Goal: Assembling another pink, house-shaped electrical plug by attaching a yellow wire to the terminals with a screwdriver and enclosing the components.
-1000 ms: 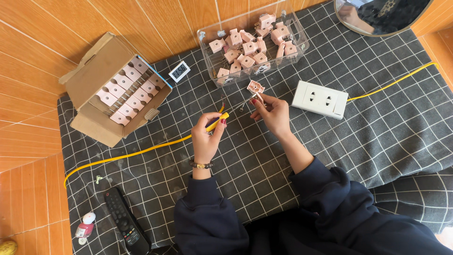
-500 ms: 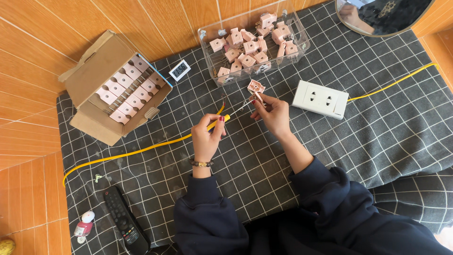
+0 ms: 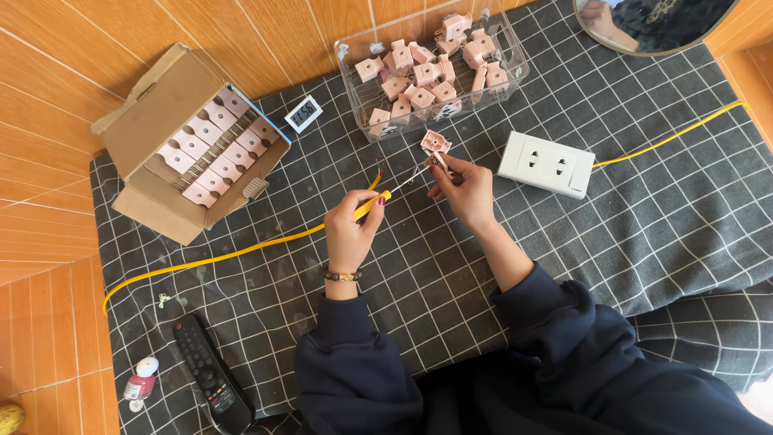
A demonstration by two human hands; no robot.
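Note:
My left hand grips a yellow-handled screwdriver whose metal shaft points up and right toward the other hand. My right hand pinches a small pink socket part between fingertips, just in front of a clear plastic tub filled with several more pink parts. The screwdriver tip meets the underside of the held part. Both hands hover above a dark grid-patterned cloth.
An open cardboard box with rows of pink parts lies at the left. A small digital display sits between box and tub. A white double socket with a yellow cable lies right. A black remote and small bottle lie at the lower left.
Both hands stay in nearly the same place; the screwdriver tip has come slightly closer to the pink part held by the right hand.

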